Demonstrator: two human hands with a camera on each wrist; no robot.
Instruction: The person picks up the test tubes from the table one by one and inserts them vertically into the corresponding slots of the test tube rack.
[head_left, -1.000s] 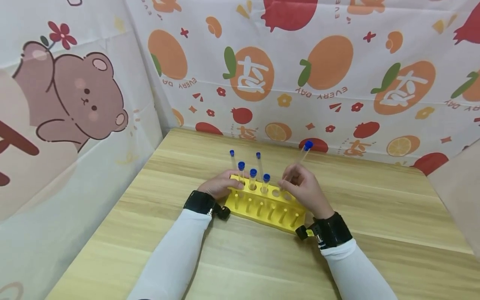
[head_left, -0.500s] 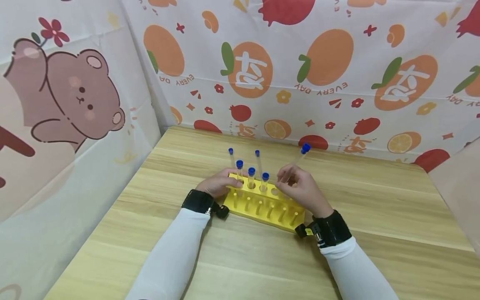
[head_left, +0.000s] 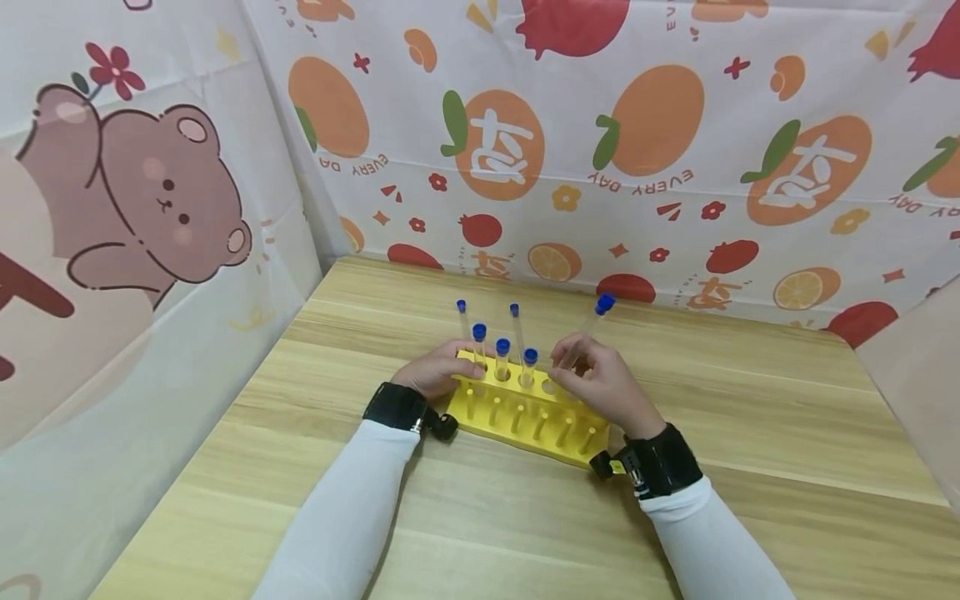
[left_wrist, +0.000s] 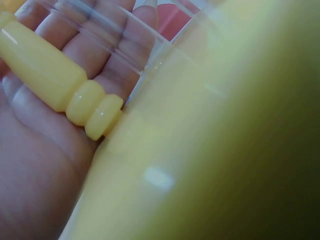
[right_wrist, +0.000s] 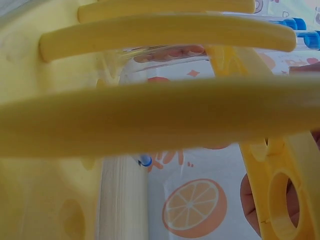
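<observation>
A yellow test tube rack (head_left: 517, 435) stands on the table. My left hand (head_left: 433, 371) grips its left end, thumb on the top plate; in the left wrist view the palm (left_wrist: 37, 170) lies along a yellow post (left_wrist: 45, 65). Three test tubes (head_left: 502, 347) with blue caps stand in the rack's left holes. With thumb and fingers, my right hand (head_left: 607, 383) pinches another blue-capped test tube (head_left: 604, 305) over the rack's right part, its cap leaning right and away. The fingers hide its lower end. In the right wrist view, top-plate holes (right_wrist: 266, 220) show.
Two thinner blue-capped tubes (head_left: 515, 321) lie on the table behind the rack. Upright pegs (head_left: 540, 427) line the rack's front. A patterned cloth (head_left: 570, 150) hangs at the table's back edge, and another with a bear (head_left: 172, 192) at the left.
The right hand has shifted slightly left along the rack, and the test tube it pinches has come lower, its cap nearer the hand. The left hand keeps its grip on the rack.
</observation>
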